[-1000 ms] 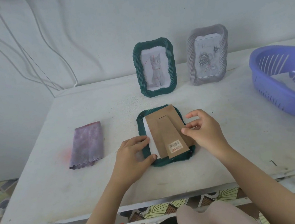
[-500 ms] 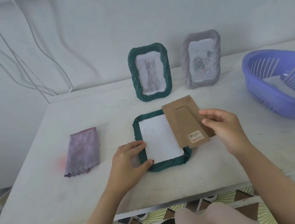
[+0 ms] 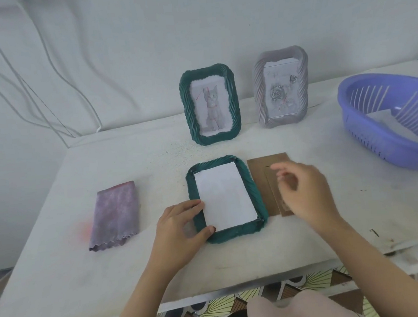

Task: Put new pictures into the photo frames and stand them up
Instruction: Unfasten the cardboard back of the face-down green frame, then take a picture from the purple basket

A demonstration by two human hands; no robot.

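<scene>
A dark green photo frame [image 3: 252, 187] lies face down in the middle of the table, with a white sheet [image 3: 222, 195] showing in its back opening. My left hand [image 3: 181, 226] presses on the frame's lower left corner. The brown cardboard backing [image 3: 260, 176] lies flat on the table just right of the frame. My right hand [image 3: 304, 190] hovers over the backing with fingers apart, holding nothing. Two frames stand at the back: a green frame with a cat picture [image 3: 210, 107] and a grey frame with a rose picture [image 3: 281, 88].
A folded purple cloth [image 3: 115, 214] lies at the left. A purple plastic basket [image 3: 366, 119] holding white paper sits at the right edge. White cables hang on the wall at the back left. The table's front edge is close to my body.
My right hand lifted the cardboard backing off the lying frame, carried it right, laid it on the table and let go. The white sheet became uncovered. My left hand stayed on the frame.
</scene>
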